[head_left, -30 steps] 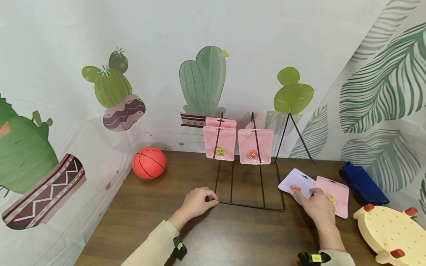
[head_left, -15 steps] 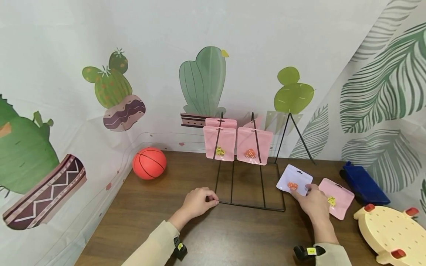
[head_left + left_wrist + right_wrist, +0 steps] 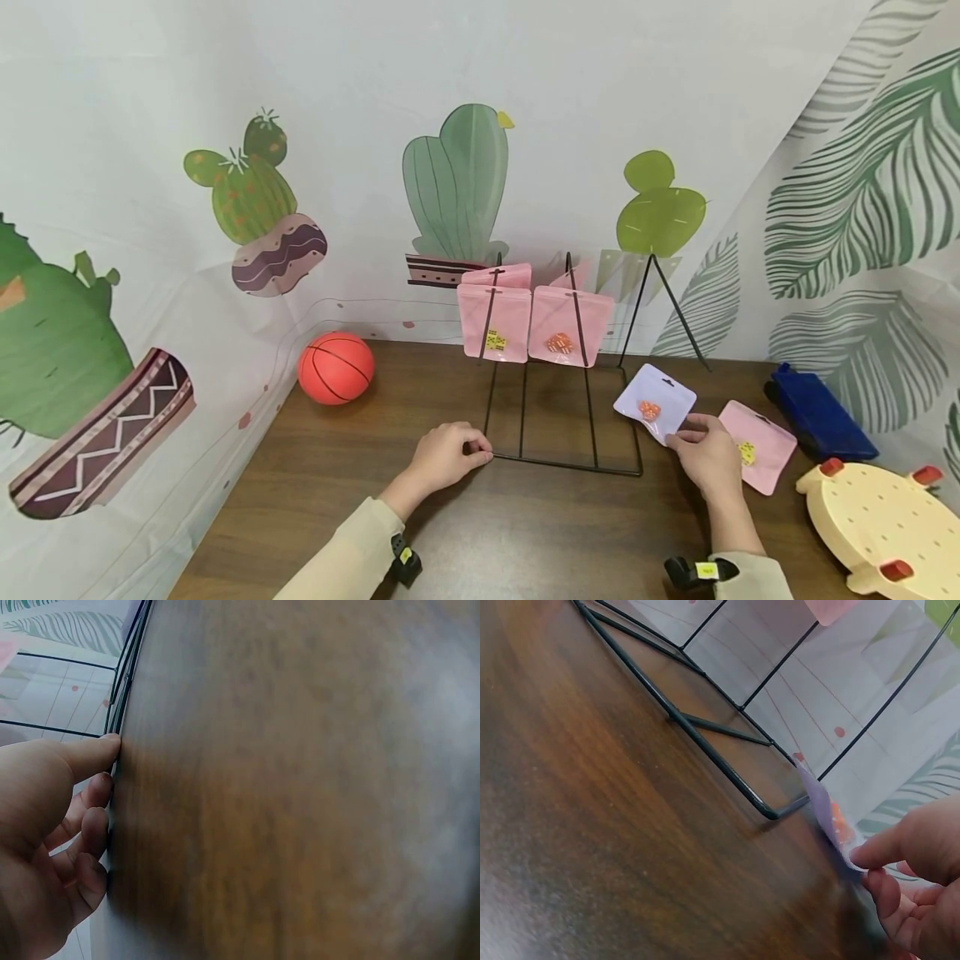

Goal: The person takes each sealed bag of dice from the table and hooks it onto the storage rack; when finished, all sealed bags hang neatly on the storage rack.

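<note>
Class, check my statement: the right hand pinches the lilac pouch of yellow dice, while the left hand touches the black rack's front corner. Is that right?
Not quite: the dice in the lilac pouch are orange, not yellow, as the head view shows. The rest stands.

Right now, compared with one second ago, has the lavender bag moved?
Yes. In the head view, the lavender bag has moved left and slightly up the picture, farther across the right edge of the black rack.
</note>
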The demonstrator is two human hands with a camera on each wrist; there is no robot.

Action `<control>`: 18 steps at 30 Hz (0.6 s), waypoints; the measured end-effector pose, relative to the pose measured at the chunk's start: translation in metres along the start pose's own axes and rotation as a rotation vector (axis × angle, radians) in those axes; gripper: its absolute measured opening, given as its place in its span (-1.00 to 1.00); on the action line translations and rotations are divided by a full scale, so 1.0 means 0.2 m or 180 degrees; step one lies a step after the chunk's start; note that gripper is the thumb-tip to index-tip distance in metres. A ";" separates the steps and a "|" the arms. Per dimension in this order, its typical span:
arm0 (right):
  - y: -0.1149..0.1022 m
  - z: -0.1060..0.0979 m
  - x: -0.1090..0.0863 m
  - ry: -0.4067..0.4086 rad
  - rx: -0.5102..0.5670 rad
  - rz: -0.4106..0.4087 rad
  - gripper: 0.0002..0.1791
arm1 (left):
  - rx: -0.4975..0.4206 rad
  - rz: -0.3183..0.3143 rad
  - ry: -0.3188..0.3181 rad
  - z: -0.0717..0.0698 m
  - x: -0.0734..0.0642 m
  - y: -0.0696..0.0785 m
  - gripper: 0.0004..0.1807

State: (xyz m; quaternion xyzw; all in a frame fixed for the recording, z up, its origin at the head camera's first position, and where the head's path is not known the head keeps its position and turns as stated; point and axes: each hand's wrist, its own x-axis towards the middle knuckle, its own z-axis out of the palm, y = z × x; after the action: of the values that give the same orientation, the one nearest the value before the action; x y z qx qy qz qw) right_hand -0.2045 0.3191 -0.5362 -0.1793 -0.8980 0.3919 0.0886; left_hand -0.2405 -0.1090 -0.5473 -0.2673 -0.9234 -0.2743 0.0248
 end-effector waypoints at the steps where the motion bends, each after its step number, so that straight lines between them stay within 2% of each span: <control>1: 0.00 0.00 0.00 -0.0002 0.0001 -0.0002 -0.36 | 0.0001 0.0001 -0.0001 0.00 0.00 0.00 -0.96; 8: -0.03 0.01 0.00 -0.0018 -0.0146 0.0151 -0.31 | 0.0003 0.0007 0.0003 0.00 0.00 0.00 -0.95; 18: -0.13 0.07 0.04 0.0217 -0.0278 0.0153 -0.11 | -0.0005 0.0005 0.0048 0.00 0.00 0.01 -0.95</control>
State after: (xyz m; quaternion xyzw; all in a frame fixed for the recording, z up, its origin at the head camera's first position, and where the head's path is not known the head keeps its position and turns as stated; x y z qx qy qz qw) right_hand -0.2233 0.2971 -0.5271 -0.2178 -0.9061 0.3480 0.1018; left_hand -0.2403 -0.1077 -0.5468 -0.2660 -0.9228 -0.2769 0.0318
